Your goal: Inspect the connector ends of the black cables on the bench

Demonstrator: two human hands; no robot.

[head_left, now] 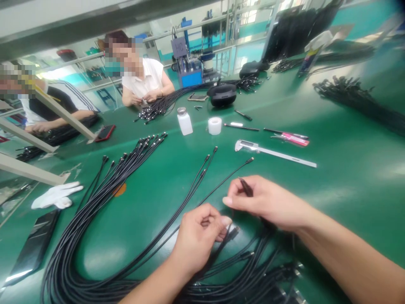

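My left hand [202,232] is closed, thumb against forefinger, pinching a black cable whose metal-tipped plug [234,233] shows just past the fingertips. Slightly higher and to the right, my right hand [256,196] is curled around a dark, slim, pointed object [246,187]; its lower part is hidden by the palm and I cannot make out its kind. Beneath both hands lies a large bundle of black cables [76,236], curving left and up across the green table. A few single cables with plugs [215,149] stretch out above my left hand.
A digital caliper [278,154], tape roll [214,126], white bottle [184,121] and pens [242,127] lie beyond my hands. At left are a white glove [57,195] and a black phone [33,240]. Two people [144,80] sit across the table, hands on cables. More cables [357,99] lie right.
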